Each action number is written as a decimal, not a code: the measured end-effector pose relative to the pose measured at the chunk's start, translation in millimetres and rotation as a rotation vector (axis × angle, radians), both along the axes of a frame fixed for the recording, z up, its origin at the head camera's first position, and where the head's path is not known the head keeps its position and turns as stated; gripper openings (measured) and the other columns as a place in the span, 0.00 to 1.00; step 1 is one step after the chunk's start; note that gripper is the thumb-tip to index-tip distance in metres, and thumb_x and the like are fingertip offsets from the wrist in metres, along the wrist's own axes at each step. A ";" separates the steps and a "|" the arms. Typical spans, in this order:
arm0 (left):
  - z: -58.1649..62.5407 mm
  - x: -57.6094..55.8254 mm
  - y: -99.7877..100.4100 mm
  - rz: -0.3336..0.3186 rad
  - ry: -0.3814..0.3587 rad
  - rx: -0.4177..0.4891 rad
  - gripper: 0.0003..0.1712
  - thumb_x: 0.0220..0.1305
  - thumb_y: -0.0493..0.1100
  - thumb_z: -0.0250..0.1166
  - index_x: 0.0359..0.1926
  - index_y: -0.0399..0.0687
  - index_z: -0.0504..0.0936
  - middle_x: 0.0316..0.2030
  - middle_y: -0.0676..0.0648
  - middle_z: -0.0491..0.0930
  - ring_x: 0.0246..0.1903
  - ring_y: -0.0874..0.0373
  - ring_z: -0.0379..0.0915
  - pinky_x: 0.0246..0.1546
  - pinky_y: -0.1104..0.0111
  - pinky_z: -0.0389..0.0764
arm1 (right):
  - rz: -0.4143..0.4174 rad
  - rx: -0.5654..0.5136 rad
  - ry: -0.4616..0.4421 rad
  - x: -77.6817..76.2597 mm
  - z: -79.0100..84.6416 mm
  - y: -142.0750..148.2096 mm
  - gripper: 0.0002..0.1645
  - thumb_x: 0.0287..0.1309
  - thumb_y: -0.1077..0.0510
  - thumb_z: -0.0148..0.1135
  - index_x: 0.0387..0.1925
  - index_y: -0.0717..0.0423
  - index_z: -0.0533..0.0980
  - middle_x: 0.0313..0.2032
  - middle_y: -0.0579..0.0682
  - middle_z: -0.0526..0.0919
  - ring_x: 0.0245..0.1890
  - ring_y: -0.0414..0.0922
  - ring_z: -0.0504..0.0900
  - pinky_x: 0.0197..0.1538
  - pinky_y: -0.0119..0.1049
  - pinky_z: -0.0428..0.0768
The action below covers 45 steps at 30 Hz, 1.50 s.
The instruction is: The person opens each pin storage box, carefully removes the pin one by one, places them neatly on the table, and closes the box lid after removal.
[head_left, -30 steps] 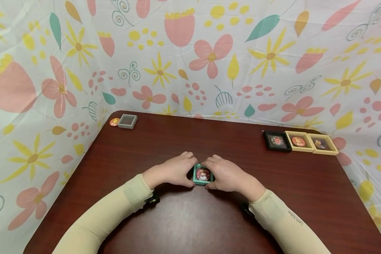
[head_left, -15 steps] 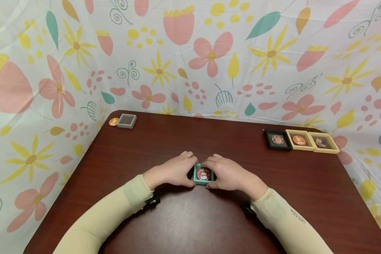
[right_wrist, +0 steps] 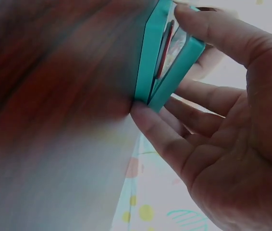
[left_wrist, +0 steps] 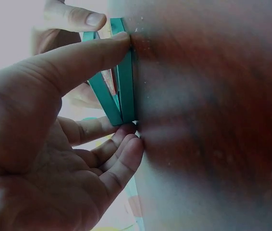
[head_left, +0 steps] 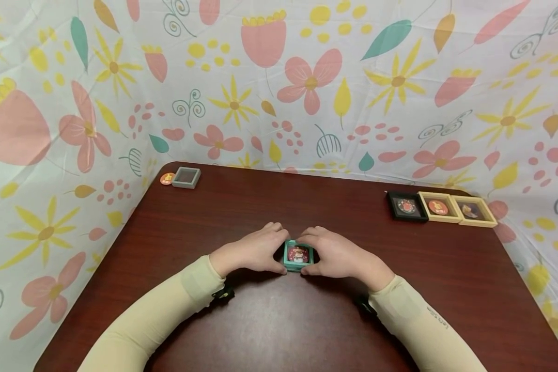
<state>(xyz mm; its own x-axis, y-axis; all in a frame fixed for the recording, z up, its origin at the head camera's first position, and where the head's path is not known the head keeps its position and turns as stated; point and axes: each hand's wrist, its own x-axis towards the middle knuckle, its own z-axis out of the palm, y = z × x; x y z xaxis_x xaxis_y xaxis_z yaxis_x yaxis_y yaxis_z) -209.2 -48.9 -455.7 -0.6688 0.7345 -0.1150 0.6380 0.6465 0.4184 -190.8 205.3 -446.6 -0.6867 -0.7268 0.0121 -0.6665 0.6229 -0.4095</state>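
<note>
A teal square frame case (head_left: 298, 253) with a round red badge (head_left: 298, 254) inside lies on the table between both hands. Its two halves stand apart in a narrow V, joined at the far side, with the badge's edge showing in the gap (right_wrist: 165, 49). My left hand (head_left: 260, 249) holds the left side, thumb on the lower half's near edge and fingers (left_wrist: 126, 149) at the far side. From the right, my right hand (head_left: 337, 254) grips it, thumb (right_wrist: 198, 24) at the raised half's near edge and fingertips by the joined end.
At the back left, an orange round badge (head_left: 167, 179) lies beside a grey frame (head_left: 186, 177). A black frame (head_left: 406, 206) and two cream frames (head_left: 439, 206) with round pieces inside sit in a row at the back right. Flower-printed cloth (head_left: 279, 93) hangs behind the table.
At the case's near edge, a slim gap between the halves now shows. Both hands keep nearly the same place around it.
</note>
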 end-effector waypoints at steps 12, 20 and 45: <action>-3.7 0.3 -1.2 0.021 0.000 0.003 0.39 0.60 0.58 0.87 0.63 0.45 0.81 0.55 0.49 0.75 0.57 0.54 0.69 0.58 0.61 0.79 | -0.019 -0.056 -0.059 -6.3 1.6 7.4 0.34 0.61 0.45 0.85 0.64 0.57 0.87 0.54 0.45 0.86 0.54 0.43 0.77 0.55 0.44 0.82; -2.3 2.4 -0.9 0.025 -0.013 -0.007 0.45 0.60 0.59 0.87 0.70 0.44 0.79 0.58 0.47 0.74 0.60 0.53 0.69 0.61 0.60 0.79 | -0.049 -0.077 -0.095 -7.4 1.7 11.1 0.32 0.67 0.39 0.80 0.64 0.53 0.87 0.55 0.44 0.90 0.52 0.42 0.79 0.54 0.45 0.83; -0.7 6.6 0.9 0.004 0.107 0.058 0.62 0.54 0.55 0.91 0.78 0.41 0.62 0.65 0.45 0.75 0.63 0.51 0.73 0.61 0.58 0.82 | -0.268 -0.259 -0.306 -24.7 -2.8 26.2 0.28 0.72 0.39 0.75 0.63 0.51 0.88 0.50 0.41 0.92 0.49 0.42 0.85 0.51 0.42 0.83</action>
<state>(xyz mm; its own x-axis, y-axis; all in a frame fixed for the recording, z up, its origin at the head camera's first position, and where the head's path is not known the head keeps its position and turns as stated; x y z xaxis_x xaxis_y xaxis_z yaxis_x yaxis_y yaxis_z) -202.6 -48.1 -456.4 -0.6779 0.7351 -0.0006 0.6784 0.6259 0.3848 -215.5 231.5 -449.5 -0.8498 -0.5234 -0.0627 -0.3207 0.6076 -0.7266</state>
